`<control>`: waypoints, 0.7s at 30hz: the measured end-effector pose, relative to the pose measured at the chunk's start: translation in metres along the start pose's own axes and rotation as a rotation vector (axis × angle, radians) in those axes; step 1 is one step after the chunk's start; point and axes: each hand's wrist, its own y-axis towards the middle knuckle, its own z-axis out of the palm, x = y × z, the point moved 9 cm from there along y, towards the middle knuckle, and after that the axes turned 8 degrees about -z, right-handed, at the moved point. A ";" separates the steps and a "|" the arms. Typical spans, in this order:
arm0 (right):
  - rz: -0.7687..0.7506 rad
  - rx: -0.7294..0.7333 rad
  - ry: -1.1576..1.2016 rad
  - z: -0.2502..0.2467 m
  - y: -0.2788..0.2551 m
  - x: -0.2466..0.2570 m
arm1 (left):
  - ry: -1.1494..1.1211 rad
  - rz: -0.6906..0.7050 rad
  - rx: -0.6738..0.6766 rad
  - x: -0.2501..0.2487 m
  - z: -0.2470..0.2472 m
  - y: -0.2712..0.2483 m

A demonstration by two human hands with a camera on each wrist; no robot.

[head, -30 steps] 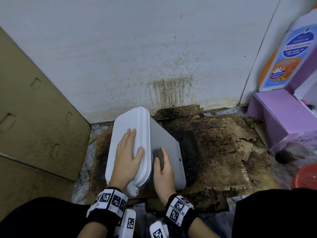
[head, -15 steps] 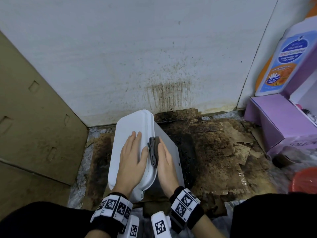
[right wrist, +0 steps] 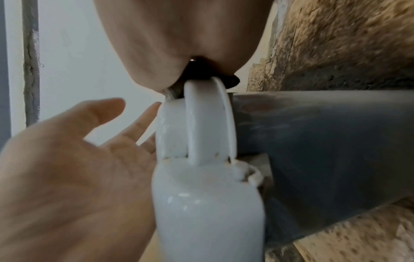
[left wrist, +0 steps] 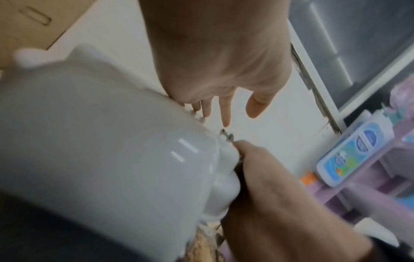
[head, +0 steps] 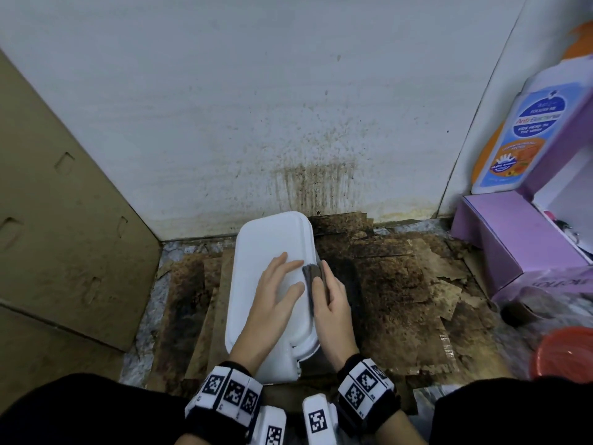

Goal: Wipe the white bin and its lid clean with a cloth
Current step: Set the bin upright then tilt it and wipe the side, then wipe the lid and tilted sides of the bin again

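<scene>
The white bin (head: pixel 279 364) lies on its side on the floor, its closed lid (head: pixel 266 242) turned up and to the left. My left hand (head: pixel 279 284) lies flat on the lid with straight, spread fingers (left wrist: pixel 226 115). My right hand (head: pixel 324 284) pinches a folded grey cloth (head: pixel 312 274) over the lid's right rim (right wrist: pixel 201 124). In the right wrist view the dark cloth (right wrist: pixel 201 72) sits tucked under the palm on that rim, and the bin's grey-looking side wall (right wrist: pixel 325 150) runs off to the right. The right hand's fingertips are hidden behind the rim.
Stained brown cardboard (head: pixel 401 284) covers the floor under and right of the bin. A spattered white wall (head: pixel 288 107) stands close behind. A cardboard panel (head: pixel 64 220) leans at the left. A purple box (head: pixel 513 245), a bottle (head: pixel 519 139) and a red bowl (head: pixel 564 354) crowd the right.
My right hand has slid the cloth from the bin's side wall up onto the lid's rim and farther along it. The left hand has stayed flat on the lid.
</scene>
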 end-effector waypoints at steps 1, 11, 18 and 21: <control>0.008 -0.009 -0.001 -0.005 0.002 -0.001 | -0.053 -0.005 0.020 -0.004 0.000 -0.001; 0.094 -0.070 0.019 -0.039 0.011 -0.011 | 0.284 -0.008 -0.339 0.010 -0.037 0.005; 0.124 -0.031 0.020 -0.050 0.017 -0.015 | 0.152 -0.295 -0.279 0.057 -0.036 0.006; 0.127 -0.029 0.002 -0.049 0.014 -0.014 | 0.156 -0.321 -0.260 0.060 -0.033 0.005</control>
